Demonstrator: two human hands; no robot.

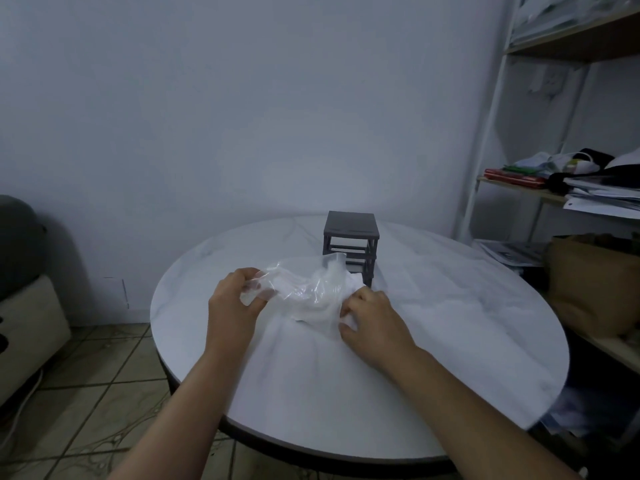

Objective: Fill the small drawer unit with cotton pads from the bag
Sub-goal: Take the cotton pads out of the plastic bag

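A clear plastic bag [304,289] with white cotton pads inside lies crumpled on the round white table [450,323]. My left hand [232,303] grips the bag's left end with curled fingers. My right hand [370,320] pinches the bag's right side, fingers curled into the plastic. Just behind the bag stands the small dark grey drawer unit [350,233]; its lower front is hidden by the bag, and its upper slots look open and hollow.
A white shelf rack [491,133] with books, papers and a brown paper bag [588,282] stands to the right of the table. A cushioned seat [27,323] sits at the far left on the tiled floor.
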